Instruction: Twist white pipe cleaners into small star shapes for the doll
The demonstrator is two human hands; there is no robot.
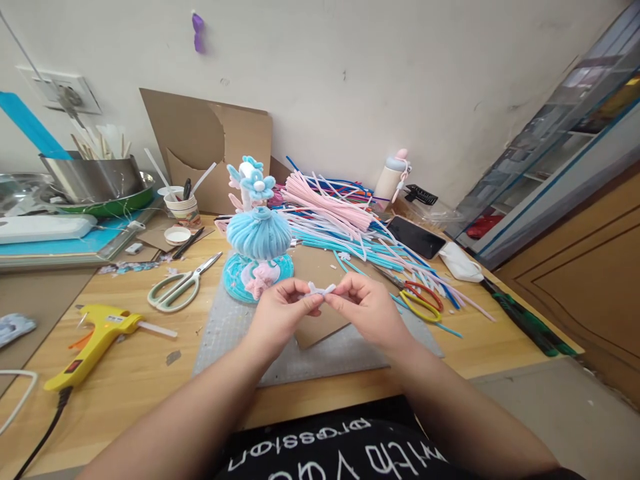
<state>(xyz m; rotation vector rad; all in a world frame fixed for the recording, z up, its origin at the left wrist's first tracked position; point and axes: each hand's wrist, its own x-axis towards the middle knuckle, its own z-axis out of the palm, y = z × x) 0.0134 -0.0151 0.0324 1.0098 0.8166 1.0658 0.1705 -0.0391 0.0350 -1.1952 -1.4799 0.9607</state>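
My left hand point(290, 305) and my right hand point(363, 303) meet in front of me, above the cutting mat. Between their pinched fingertips is a short, pale lilac piece of pipe cleaner point(321, 289), bent so its ends point up. Thumbs and forefingers of both hands press on it from either side. Under the hands lies a flat piece of brown cardboard point(317, 330). Just beyond my left hand stands a blue, pleated pipe-cleaner lamp point(259, 233) with flowers on top and a pink starfish shape point(262, 279) on its round base.
A yellow glue gun point(97, 340) and pale-handled scissors point(183, 283) lie left on the wooden table. Red-and-yellow-handled pliers point(423, 300) rest at the right. Behind are bundled pipe cleaners point(325, 207), a phone point(416, 237), a bottle point(391, 179) and paper cups point(184, 210).
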